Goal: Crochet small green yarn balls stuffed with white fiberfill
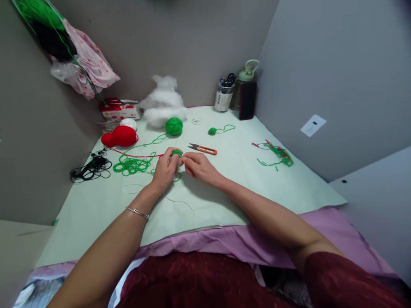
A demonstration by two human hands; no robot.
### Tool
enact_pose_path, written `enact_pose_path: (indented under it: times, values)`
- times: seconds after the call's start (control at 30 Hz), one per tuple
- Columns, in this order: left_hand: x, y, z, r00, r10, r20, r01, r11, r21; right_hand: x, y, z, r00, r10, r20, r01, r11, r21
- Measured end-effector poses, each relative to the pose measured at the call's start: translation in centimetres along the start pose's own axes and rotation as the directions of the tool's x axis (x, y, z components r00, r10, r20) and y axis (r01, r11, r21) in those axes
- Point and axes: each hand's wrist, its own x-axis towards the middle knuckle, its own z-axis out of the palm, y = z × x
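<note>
Near the middle of the table, my left hand (166, 167) is closed around a small green yarn piece (177, 152), whose top shows above the fingers. My right hand (200, 166) meets it from the right, thumb and forefinger pinched at the edge of the piece. What the pinch holds is too small to make out. Orange-handled thread snips (205, 149) lie just behind my right hand. Loose green yarn (133, 165) is heaped left of my hands, and a red strand runs to my left hand. A thin pale thread (180, 202) trails over the table below them.
Behind my hands are a green yarn ball (174, 126) and white stuffing (163, 101). Red yarn (121, 136) and black cord (93, 167) lie left. Yarn scraps (278, 154) lie right. A pen cup (223, 98), a phone (247, 100) and a bottle (248, 72) stand at the back.
</note>
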Motion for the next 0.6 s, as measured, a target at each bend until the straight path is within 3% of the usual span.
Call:
enact_pose_path:
  times: [0.13,0.27,0.43,0.6]
  values:
    - [0.0,0.3,0.0,0.997,0.049,-0.06,-0.046,0.998,0.049,-1.0,-0.8,0.6,0.994,-0.087,-0.067,0.078,0.988,-0.131]
    - [-0.3,0.5,0.0,0.991,0.091,-0.095,-0.083,0.992,0.092,-1.4,-1.1,0.5,0.993,-0.113,-0.032,0.107,0.985,-0.137]
    - [-0.2,-0.1,-0.2,0.99,0.101,-0.094,-0.09,0.989,0.116,-0.6,-0.6,-0.2,0.99,-0.067,0.123,0.063,0.998,0.031]
    - [0.1,-0.4,-0.3,0.984,0.149,-0.099,-0.136,0.982,0.128,0.7,0.1,-1.9,0.945,0.011,0.328,-0.088,0.971,0.221]
